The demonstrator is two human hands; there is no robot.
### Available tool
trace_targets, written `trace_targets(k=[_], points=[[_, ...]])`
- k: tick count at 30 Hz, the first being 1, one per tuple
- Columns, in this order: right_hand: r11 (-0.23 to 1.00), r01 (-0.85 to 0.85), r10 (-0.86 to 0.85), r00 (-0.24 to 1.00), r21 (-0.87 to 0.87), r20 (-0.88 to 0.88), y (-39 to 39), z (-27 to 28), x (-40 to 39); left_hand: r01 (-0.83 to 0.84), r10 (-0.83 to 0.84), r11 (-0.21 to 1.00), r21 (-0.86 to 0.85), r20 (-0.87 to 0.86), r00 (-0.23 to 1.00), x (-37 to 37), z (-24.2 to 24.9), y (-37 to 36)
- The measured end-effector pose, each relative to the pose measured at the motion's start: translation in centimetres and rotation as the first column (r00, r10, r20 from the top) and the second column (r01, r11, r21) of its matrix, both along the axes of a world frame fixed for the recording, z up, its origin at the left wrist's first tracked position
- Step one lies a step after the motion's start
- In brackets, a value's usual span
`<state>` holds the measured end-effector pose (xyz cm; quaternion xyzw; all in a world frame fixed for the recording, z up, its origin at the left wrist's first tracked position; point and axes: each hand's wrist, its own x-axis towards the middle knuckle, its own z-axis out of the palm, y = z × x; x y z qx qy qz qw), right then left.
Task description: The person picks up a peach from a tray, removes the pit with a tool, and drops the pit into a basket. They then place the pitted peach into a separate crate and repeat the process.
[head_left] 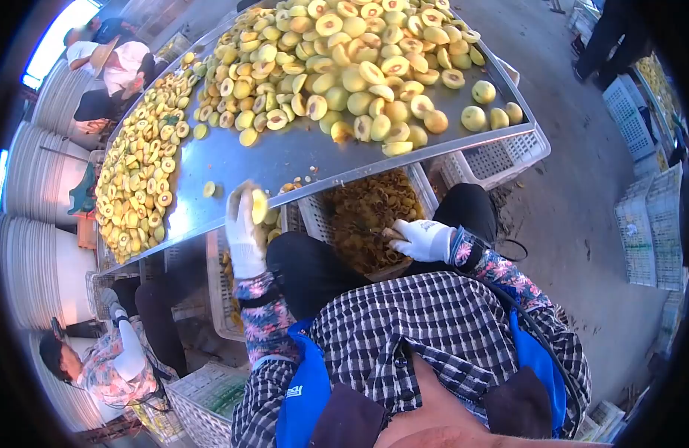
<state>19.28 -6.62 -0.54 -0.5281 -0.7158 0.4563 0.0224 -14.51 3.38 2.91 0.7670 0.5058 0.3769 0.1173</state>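
My left hand (245, 228), in a white glove, is at the near edge of the metal table (232, 168) with its fingers closed on a yellow peach half (259, 207). My right hand (425, 240), also gloved in white, is held above a crate of brownish peels and scraps (370, 213). Its fingers are curled round a small brownish thing (393, 234) whose kind I cannot make out. Halved yellow peaches (329, 67) are heaped on the table, several with pits or reddish hollows showing. A single half (209, 189) lies near my left hand.
Another pile of halves (143, 179) covers the table's left side. A white crate (501, 160) stands under the right corner. At lower left sits a co-worker (120, 366); other people (120, 63) are at upper left. Stacked crates (650, 224) line the right.
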Motion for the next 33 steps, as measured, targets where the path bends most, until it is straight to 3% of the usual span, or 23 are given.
trace_targets(k=[1, 2, 3, 4, 6, 7, 8, 9, 10, 11, 15, 19, 20, 21, 22, 23, 25, 26, 28, 29, 31, 33], points=[[0.999, -0.008, 0.009, 1.0, -0.039, 0.008, 0.1, -0.1, -0.1, -0.099, 0.261, 0.925, -0.366, 0.423, 0.868, -2.3, -1.4, 1.2], [0.998, -0.016, 0.017, 1.0, -0.067, 0.011, 0.2, 0.1, -0.2, -0.376, 0.369, 0.9, -0.219, -0.075, 0.926, -2.4, -0.5, 1.0], [0.995, -0.025, 0.027, 0.999, -0.097, 0.017, 0.3, 0.3, -0.3, -0.533, 0.476, 0.845, 0.048, -0.524, 0.707, -2.3, 0.3, 0.6], [0.996, -0.02, 0.022, 1.0, -0.088, 0.018, 0.5, 0.4, -0.7, -0.529, 0.477, 0.847, 0.055, -0.519, 0.709, -2.1, 0.1, 1.6], [0.996, -0.03, 0.031, 0.999, -0.088, 0.009, 0.5, 0.1, -0.9, -0.189, 0.156, 0.972, -0.141, -0.217, 0.964, -0.1, -1.0, 5.0], [0.996, -0.021, 0.022, 1.0, -0.087, 0.015, 0.5, 0.0, -0.8, -0.104, 0.086, 0.943, -0.315, -0.07, 0.994, 3.4, 0.3, 5.5], [0.998, -0.022, 0.023, 1.0, -0.063, 0.008, 0.4, -0.1, -0.8, -0.026, 0.015, 0.95, -0.312, -0.036, 0.999, 6.1, 0.0, 6.8], [0.999, -0.023, 0.023, 1.0, -0.038, 0.002, 0.5, -0.1, -0.7, 0.032, -0.055, 0.958, -0.284, -0.072, 0.996, 8.0, -1.3, 8.8], [0.999, -0.012, 0.013, 1.0, -0.05, 0.014, 0.4, 0.1, -0.7, 0.04, -0.085, 0.893, -0.448, -0.081, 0.993, 10.9, 0.0, 9.3], [0.999, -0.007, 0.008, 1.0, -0.046, 0.021, 0.3, 0.0, -0.6, -0.034, -0.076, 0.908, -0.417, -0.243, 0.967, 13.2, -0.5, 10.7], [0.999, 0.021, -0.021, 1.0, -0.039, -0.013, -0.5, -0.9, -0.3, -0.013, -0.125, 0.948, -0.319, -0.407, 0.905, 16.8, -4.1, 13.9], [0.998, 0.063, -0.063, 0.997, -0.005, -0.051, -1.1, -1.1, 0.1, 0.112, -0.25, 0.921, -0.373, -0.345, 0.905, 15.0, -4.9, 14.7], [0.993, 0.116, -0.114, 0.991, 0.027, -0.074, -1.1, -0.9, 0.2, 0.162, -0.179, 0.808, -0.566, 0.026, 0.983, 14.1, -4.8, 14.5], [0.984, 0.167, -0.161, 0.982, 0.057, -0.101, -1.0, -0.6, 0.1, 0.28, -0.009, 0.665, -0.693, 0.368, 0.93, 13.1, -4.4, 14.0], [0.968, 0.235, -0.213, 0.954, 0.088, -0.209, -0.7, -0.5, 0.1, 0.41, 0.154, 0.654, -0.636, 0.642, 0.751, 13.0, -2.6, 11.7], [0.948, 0.312, -0.286, 0.92, 0.059, -0.269, -0.3, 0.0, -0.1, 0.396, 0.165, 0.658, -0.64, 0.636, 0.754, 12.1, -2.2, 10.6], [0.917, 0.397, -0.326, 0.804, 0.042, -0.497, 0.9, 0.5, -1.0, 0.617, 0.25, 0.601, -0.508, 0.852, 0.459, 10.7, -1.2, 8.2], [0.913, 0.403, -0.309, 0.785, 0.064, -0.536, 1.4, 1.5, -1.2, 0.578, 0.318, 0.644, -0.501, 0.863, 0.393, 11.2, -0.6, 6.6], [0.875, 0.451, -0.235, 0.712, 0.174, -0.662, 2.7, 3.2, -2.4, 0.555, 0.284, 0.714, -0.427, 0.901, 0.327, 12.0, -0.3, 4.3], [0.879, 0.444, -0.231, 0.715, 0.173, -0.66, 3.2, 4.1, -2.7, 0.547, 0.28, 0.746, -0.38, 0.924, 0.261, 12.7, -0.1, 3.3], [0.874, 0.405, -0.189, 0.792, 0.269, -0.58, 3.7, 7.1, -3.2, 0.545, 0.275, 0.736, -0.402, 0.913, 0.302, 13.4, 0.9, 2.2], [0.825, 0.418, -0.137, 0.801, 0.381, -0.583, 4.3, 6.4, -4.1, 0.541, 0.346, 0.751, -0.378, 0.924, 0.166, 14.6, 1.7, 1.4]])
